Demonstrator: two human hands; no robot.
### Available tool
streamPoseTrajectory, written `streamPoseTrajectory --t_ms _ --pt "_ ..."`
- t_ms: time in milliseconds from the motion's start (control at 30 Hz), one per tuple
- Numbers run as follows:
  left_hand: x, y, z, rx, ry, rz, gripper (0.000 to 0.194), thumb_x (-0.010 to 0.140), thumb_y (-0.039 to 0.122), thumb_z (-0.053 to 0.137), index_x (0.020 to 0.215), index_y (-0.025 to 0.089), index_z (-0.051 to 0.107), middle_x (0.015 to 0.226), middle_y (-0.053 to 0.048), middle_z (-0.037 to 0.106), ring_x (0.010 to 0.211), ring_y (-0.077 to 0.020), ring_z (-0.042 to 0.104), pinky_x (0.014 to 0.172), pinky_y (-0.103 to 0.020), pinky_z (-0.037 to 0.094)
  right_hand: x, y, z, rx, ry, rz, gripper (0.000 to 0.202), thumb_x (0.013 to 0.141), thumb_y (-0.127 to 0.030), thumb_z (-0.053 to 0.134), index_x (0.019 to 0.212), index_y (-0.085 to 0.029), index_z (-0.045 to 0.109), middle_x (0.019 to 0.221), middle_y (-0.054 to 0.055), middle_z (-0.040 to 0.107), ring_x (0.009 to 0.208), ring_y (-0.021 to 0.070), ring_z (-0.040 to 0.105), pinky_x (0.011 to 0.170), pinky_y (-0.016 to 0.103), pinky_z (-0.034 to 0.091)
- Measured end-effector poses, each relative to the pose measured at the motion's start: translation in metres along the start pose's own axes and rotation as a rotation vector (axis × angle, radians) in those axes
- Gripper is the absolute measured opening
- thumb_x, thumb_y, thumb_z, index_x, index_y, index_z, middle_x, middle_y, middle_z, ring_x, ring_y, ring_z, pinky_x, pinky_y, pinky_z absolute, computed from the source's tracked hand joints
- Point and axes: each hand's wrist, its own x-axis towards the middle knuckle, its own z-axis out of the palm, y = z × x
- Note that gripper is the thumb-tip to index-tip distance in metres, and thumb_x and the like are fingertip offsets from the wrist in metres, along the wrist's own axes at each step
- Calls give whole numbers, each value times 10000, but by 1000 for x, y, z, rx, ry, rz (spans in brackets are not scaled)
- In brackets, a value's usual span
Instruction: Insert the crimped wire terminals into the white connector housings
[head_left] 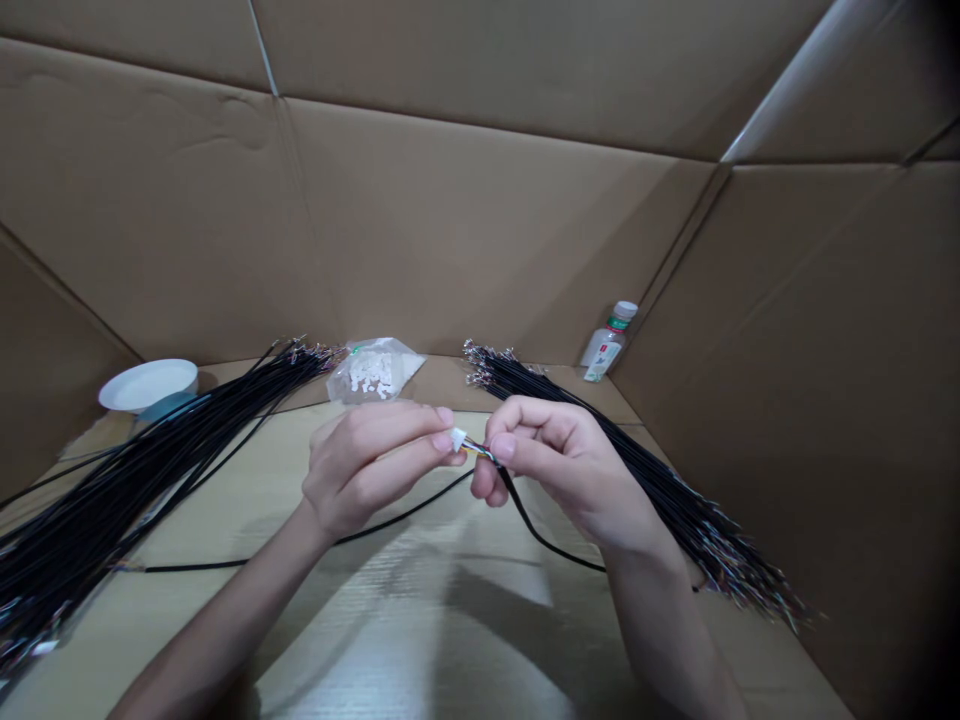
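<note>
Between the fingertips of my left hand (382,455) is a small white connector (458,438). Thin coloured wires (477,447) run from it to the end of a black cable (525,515). My right hand (562,460) pinches the cable where the coloured wires come out of the black sheath. The two hands are close together above the table, a short stretch of wires between them. Below my left hand, a length of black cable (405,513) crosses the table; part of it is hidden behind my left wrist.
Black cable bundles lie at the left (150,470) and right (645,470). At the back are a bag of small white pieces (375,372), a white bowl (148,384) and a bottle (606,345). Cardboard walls (480,230) surround the table (360,630).
</note>
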Motion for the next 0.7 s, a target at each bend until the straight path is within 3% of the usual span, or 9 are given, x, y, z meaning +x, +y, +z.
streamPoseTrajectory --t_ms 100,300,533,700 --pt "6 0 5 62 93 179 288 892 117 812 1139 217 703 1088 -15 803 857 -141 781 769 -236 667 0 0 1 -1 29 -23 181 978 -293 743 847 -176 699 759 8 773 655 93 677 675 214 554" --pt "14 2 8 91 80 125 273 912 116 793 1146 236 719 1099 -14 818 843 -138 790 739 -229 668 2 0 -1 6 64 -19 166 972 -307 743 866 -183 711 764 14 772 631 105 662 642 230 553" --pt "23 4 11 -66 30 11 220 919 142 797 1109 224 725 1014 -16 819 882 -144 792 737 -239 657 7 3 -5 112 63 44 152 956 -299 754 877 -177 705 746 4 745 604 86 633 600 193 536" --pt "24 3 10 -112 23 -37 228 901 167 822 1100 222 725 986 -11 812 881 -155 779 745 -270 641 9 6 -7 178 45 26 82 973 -267 745 1004 -196 717 765 -12 748 643 67 653 622 154 530"
